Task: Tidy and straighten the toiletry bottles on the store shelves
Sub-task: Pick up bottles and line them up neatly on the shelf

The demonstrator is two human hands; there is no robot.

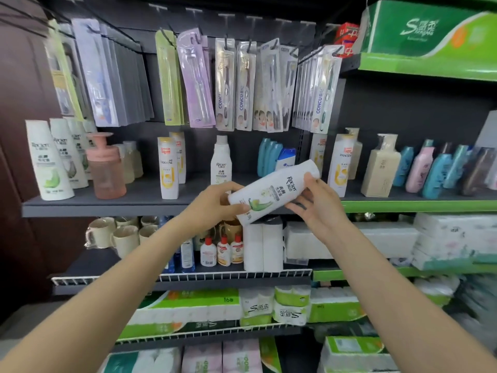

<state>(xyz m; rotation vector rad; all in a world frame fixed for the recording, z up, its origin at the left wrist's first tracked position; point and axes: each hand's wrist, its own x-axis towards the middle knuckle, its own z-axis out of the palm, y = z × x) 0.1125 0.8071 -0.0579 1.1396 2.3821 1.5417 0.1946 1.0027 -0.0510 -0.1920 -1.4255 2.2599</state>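
Note:
A white Rocien shampoo bottle (271, 193) with a green leaf print is held tilted in front of the grey shelf (107, 204), its cap end up to the right. My left hand (215, 201) grips its lower end. My right hand (314, 200) holds the upper part, thumb on the front and fingers behind. A second Rocien bottle (221, 161) stands upright on the shelf just behind. White Pantene bottles (168, 169) stand to its left, more Rocien bottles (49, 160) at the far left, and blue bottles (269, 156) to the right.
Toothbrush packs (226, 84) hang above the shelf. A pink pump jar (106, 168) stands left of centre. Coloured bottles (430, 170) line the green shelf (419, 205) on the right. Below are cups (121, 235), small bottles (223, 251) and tissue packs (349, 240).

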